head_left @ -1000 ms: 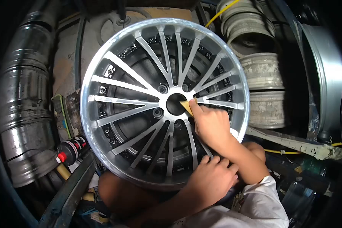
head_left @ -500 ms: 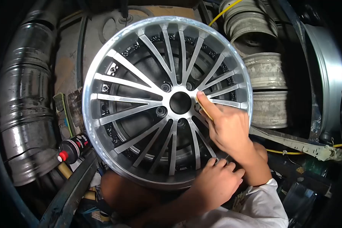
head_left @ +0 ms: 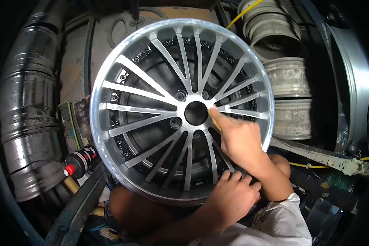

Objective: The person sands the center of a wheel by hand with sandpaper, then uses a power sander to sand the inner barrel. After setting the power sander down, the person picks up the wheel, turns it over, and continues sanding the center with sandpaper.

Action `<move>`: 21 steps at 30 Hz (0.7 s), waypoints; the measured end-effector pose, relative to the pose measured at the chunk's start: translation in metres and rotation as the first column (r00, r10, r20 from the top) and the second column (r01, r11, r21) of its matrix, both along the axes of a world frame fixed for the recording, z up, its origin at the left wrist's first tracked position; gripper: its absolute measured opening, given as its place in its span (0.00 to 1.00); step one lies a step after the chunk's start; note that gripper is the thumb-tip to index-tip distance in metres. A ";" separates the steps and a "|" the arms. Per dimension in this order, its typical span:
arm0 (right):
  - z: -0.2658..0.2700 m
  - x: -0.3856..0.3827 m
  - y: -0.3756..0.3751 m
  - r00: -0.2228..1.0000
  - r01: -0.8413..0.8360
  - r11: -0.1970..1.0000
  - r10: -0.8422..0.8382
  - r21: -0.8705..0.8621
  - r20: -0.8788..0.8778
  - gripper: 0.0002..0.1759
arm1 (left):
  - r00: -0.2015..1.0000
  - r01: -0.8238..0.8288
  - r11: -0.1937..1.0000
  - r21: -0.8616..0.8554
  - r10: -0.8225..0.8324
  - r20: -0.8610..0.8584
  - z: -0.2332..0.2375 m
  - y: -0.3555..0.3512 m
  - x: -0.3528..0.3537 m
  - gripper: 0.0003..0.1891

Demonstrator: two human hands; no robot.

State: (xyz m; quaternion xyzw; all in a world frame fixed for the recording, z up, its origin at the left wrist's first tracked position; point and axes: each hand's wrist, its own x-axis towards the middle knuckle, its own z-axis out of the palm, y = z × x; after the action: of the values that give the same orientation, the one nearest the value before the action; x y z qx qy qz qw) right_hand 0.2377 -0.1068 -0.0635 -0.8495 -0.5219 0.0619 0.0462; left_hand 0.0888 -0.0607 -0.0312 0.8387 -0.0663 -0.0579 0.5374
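Note:
A large silver multi-spoke wheel (head_left: 150, 152) lies face up in front of me, with a round hole in its hub. My right hand (head_left: 240, 141) is over the right side of the hub, pinching a thin yellowish piece (head_left: 214, 120) against the metal beside the hole. The fingertips are slightly blurred. My left hand (head_left: 233, 194) is curled over the wheel's lower right rim, its fingers bent inward near the spoke ends. The palm side of that hand is hidden.
Stacked metal rims (head_left: 30, 110) stand at the left, and dusty rims (head_left: 289, 78) at the upper right. A black bottle with a red cap (head_left: 80, 160) lies left of the wheel, by a dark metal bar (head_left: 80, 205). A yellow cable (head_left: 311, 166) runs at the right.
My right hand has moved slightly down and left along the hub with the yellowish piece. My left hand stays at the rim. The whole view has shifted a little.

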 end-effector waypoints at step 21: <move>-0.026 -0.007 -0.004 0.995 0.009 0.990 0.005 -0.142 0.099 0.32 | 0.998 0.064 0.993 -0.095 -0.063 0.008 0.000 0.001 -0.001 0.15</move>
State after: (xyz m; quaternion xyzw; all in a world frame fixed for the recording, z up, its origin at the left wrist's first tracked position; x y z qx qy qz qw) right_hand 0.2302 -0.1108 -0.0898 -0.8532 -0.5169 0.0568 -0.0404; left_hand 0.0883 -0.0597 -0.0309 0.8097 -0.0971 -0.0694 0.5746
